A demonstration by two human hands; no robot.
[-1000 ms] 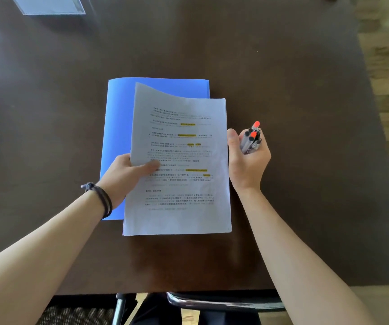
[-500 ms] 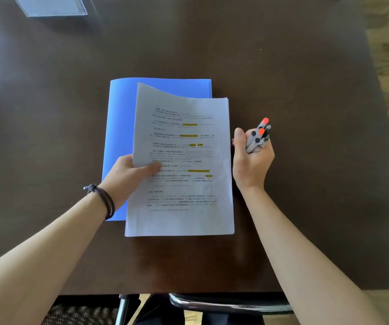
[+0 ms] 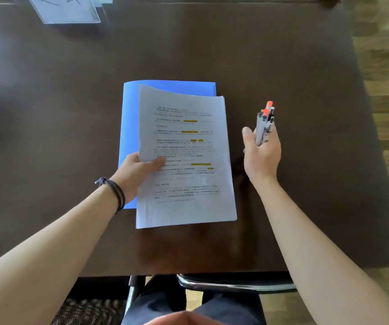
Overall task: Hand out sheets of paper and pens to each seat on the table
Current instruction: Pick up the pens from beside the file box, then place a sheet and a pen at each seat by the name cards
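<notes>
2 grips: left hand [image 3: 135,174] pinching papers' [image 3: 188,184] left edge, right hand [image 3: 262,156] clutching pens [image 3: 264,126], apart.

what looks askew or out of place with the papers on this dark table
The white printed sheets sit offset to the right of the blue folder beneath, not squared with it, and their top-left corner curls up where the left hand pinches them. Nothing is spilled or damaged.

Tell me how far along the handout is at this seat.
Done: a blue folder lies on the table at this seat. In hand: the left hand pinches the printed sheets over it; the right hand holds a bundle of pens. Left: no pen lies on the table yet; other seats are out of view.
</notes>
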